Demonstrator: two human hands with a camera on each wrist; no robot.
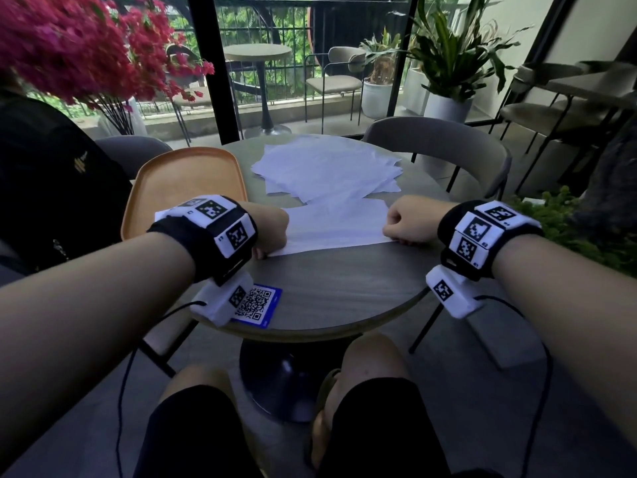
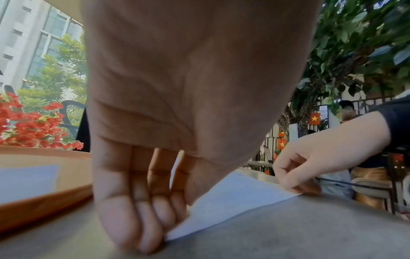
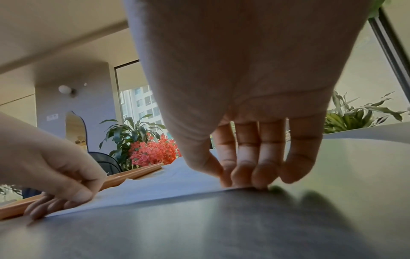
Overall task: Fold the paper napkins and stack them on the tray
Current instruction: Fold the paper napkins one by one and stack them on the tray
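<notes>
One white napkin (image 1: 337, 225) lies flat as a wide strip on the round grey table (image 1: 327, 288), in front of me. My left hand (image 1: 263, 253) pinches its near left corner, fingers curled down onto the table (image 2: 155, 219). At the near right corner my right hand (image 1: 396, 238) pinches the edge between thumb and fingertips (image 3: 244, 175). A loose pile of unfolded napkins (image 1: 327, 170) sits behind it. The orange tray (image 1: 186, 177) lies to the left, and a white folded napkin (image 2: 26, 182) rests in it.
A blue QR card (image 1: 256, 301) lies at the table's near edge under my left wrist. Grey chairs (image 1: 441, 139) ring the table. A black bag (image 1: 51, 174) and red flowers (image 1: 69, 46) stand at the left.
</notes>
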